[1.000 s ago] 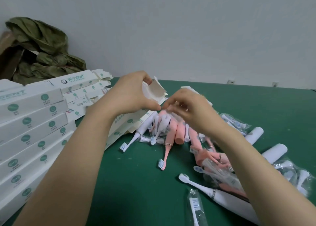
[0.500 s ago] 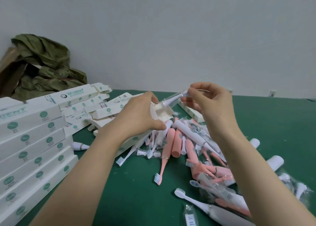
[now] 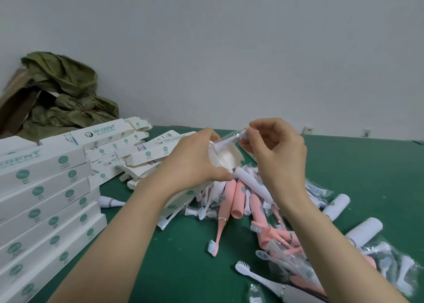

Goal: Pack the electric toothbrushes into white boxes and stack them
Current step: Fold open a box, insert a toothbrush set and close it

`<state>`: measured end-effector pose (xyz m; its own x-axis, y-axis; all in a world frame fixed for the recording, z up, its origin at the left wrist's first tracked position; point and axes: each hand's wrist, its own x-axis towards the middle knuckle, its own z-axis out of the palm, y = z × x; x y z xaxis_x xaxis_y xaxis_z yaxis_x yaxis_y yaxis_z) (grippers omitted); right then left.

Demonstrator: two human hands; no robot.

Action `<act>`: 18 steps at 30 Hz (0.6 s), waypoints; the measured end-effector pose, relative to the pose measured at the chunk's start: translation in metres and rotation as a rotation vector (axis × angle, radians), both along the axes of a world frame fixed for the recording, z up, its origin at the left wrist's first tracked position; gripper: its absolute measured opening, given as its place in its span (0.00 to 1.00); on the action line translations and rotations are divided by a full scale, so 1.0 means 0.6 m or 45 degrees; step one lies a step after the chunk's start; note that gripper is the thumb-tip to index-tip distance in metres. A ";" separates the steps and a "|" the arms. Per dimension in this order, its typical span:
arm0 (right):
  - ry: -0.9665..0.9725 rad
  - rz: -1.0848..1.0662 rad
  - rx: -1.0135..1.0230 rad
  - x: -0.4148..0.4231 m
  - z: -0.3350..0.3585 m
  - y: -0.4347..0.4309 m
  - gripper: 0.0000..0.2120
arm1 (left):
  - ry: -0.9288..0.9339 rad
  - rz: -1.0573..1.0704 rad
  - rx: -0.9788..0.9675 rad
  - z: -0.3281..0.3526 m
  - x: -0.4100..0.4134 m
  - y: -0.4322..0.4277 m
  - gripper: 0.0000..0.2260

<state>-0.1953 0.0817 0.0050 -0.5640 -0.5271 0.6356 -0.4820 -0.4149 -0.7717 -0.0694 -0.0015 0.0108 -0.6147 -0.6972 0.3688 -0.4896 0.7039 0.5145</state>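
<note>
Over green table [image 3: 160,268]: open white box [image 3: 226,159], flaps up, gripped in curled left hand [image 3: 192,162]. At its mouth, plastic-wrapped brush head [image 3: 226,143], pinched between right hand [image 3: 277,153] thumb and fingertips. Just below, heap of toothbrushes [image 3: 236,199], pink and white. Far left, stacked boxes [image 3: 46,199].

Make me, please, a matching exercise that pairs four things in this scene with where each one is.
Things:
1. wrapped brush head
2. open white box
3. stack of closed white boxes
4. olive green bag

Places:
a. against the wall, far left
b. gripped by the left hand
c. piled on the left side of the table
d. pinched by the right hand, its end at the box's mouth

Pairs: 1-d, 2-b, 3-c, 4-a
</note>
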 end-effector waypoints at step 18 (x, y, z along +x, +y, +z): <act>0.758 -0.052 0.220 0.001 0.015 0.007 0.03 | 0.091 -0.077 0.026 0.017 0.001 0.015 0.25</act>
<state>-0.1949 0.0857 0.0141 -0.1611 -0.6357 0.7549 -0.8631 -0.2802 -0.4202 -0.0688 0.0077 0.0209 -0.6285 -0.6675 0.3993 -0.4080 0.7200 0.5614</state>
